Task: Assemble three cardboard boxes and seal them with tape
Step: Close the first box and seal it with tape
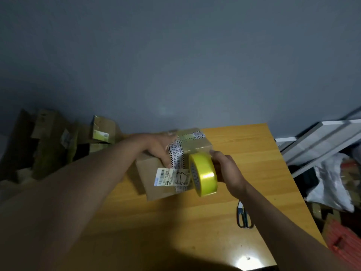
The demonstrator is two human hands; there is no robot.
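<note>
Head view: a cardboard box (172, 165) sits on the wooden table (244, 153). The left hand (158, 147) lies flat on its top, fingers straight. The right hand (226, 167) grips a yellow tape roll (204, 174) against the box's near edge. Scissors (243, 216) lie nearby.

Matt brown cardboard on the box (172, 163), overlaid with glossy printed tape strips and a paper label (166, 177). Glossy yellow plastic film on the tape roll (204, 174) at centre frame. Smooth, lightly sheened wood-grain on the table (195, 222); metal blades on the scissors (244, 216), lower right.
</note>
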